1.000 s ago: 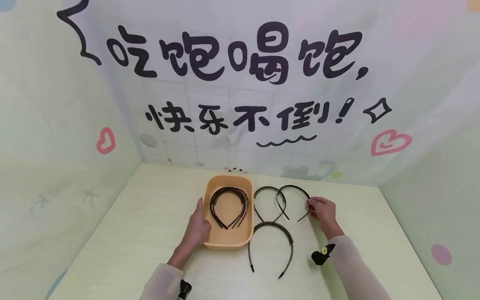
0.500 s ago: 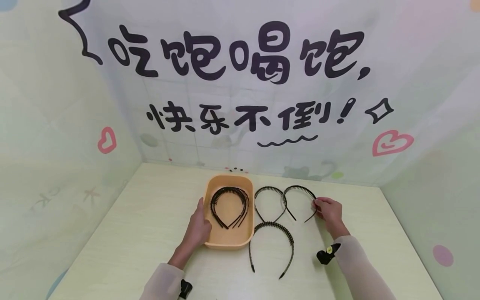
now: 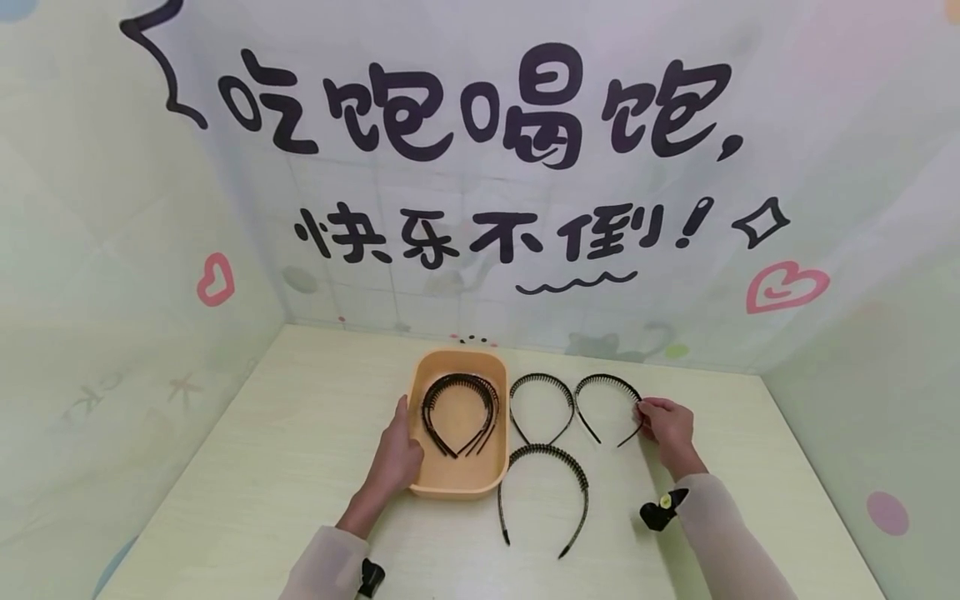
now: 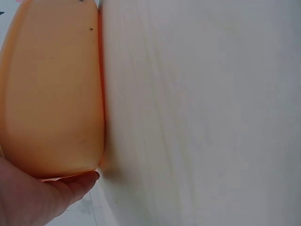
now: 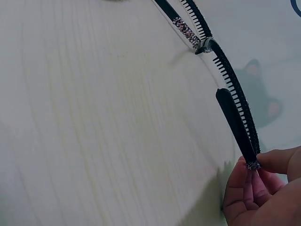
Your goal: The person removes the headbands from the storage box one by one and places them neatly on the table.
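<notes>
My left hand [image 3: 395, 452] grips the left side of an orange plastic box [image 3: 459, 482]; its fingers lie along the outer wall, as the left wrist view also shows. Several dark headbands [image 3: 431, 402] lie nested inside the box. At the right, my right hand [image 3: 669, 427] pinches one arm of a black toothed headband [image 3: 606, 377] between thumb and fingers. In the right wrist view glitter shows on this headband [image 5: 239, 96] by the fingertips. Beside the box lies a second headband [image 3: 541, 376], very close to the held one. A third headband [image 3: 582, 477] lies nearer the front.
Everything is on a pale wood-grain table [image 3: 247, 467]. A printed cloth backdrop [image 3: 480, 183] with large dark characters stands behind, and similar cloth walls [image 3: 885, 400] rise at both sides. Black wrist cameras [image 3: 660, 510] sit at both sleeves.
My right hand has drawn its headband to the right, out of its overlap with the headband beside the box. The left hand and the box have stayed in place.
</notes>
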{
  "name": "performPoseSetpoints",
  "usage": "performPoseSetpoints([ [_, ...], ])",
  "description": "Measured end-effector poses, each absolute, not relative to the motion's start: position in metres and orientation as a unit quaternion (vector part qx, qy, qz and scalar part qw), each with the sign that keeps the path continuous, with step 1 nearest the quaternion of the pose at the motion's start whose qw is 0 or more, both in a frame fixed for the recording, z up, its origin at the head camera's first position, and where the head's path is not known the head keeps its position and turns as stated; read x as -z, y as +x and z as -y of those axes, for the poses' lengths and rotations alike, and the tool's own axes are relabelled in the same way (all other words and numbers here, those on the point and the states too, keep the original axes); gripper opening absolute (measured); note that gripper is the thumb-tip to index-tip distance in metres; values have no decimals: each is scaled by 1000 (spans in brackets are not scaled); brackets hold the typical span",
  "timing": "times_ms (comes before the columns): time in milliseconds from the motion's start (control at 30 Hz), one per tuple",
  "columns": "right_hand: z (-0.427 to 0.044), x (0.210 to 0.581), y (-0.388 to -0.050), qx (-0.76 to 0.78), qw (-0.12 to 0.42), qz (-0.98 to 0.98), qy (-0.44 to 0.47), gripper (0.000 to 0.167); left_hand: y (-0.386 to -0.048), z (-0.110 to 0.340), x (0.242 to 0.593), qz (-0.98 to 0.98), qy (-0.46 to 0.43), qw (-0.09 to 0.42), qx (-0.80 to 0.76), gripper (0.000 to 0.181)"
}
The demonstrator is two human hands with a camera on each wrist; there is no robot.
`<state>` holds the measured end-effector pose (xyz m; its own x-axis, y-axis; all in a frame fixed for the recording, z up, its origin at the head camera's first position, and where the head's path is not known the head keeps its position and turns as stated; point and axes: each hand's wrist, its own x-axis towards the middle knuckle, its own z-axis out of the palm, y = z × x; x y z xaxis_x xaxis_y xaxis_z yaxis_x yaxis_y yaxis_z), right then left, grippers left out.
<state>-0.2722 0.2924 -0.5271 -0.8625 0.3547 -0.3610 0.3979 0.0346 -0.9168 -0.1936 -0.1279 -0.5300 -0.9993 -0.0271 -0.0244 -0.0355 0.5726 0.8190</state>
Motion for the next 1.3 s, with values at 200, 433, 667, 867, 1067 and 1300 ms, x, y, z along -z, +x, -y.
performPoseSetpoints([
  [200,-296,526,-273,632,18,-730,258,28,-194,128,530,-887,-16,0,-461,79],
  [433,-296,528,-274,626,14,-736,259,25,-194,128,531,-889,-17,1,-458,80],
  [667,-297,529,-274,622,11,-742,250,26,-194,128,532,-889,-18,1,-457,80],
  [867,-296,530,-275,605,8,-758,244,28,-194,128,531,-888,-19,0,-459,80],
  [1067,-295,531,-275,580,7,-779,238,31,-193,129,530,-889,-22,-1,-458,80],
  [1300,-295,531,-273,575,1,-784,233,32,-194,128,530,-886,-25,3,-462,80],
])
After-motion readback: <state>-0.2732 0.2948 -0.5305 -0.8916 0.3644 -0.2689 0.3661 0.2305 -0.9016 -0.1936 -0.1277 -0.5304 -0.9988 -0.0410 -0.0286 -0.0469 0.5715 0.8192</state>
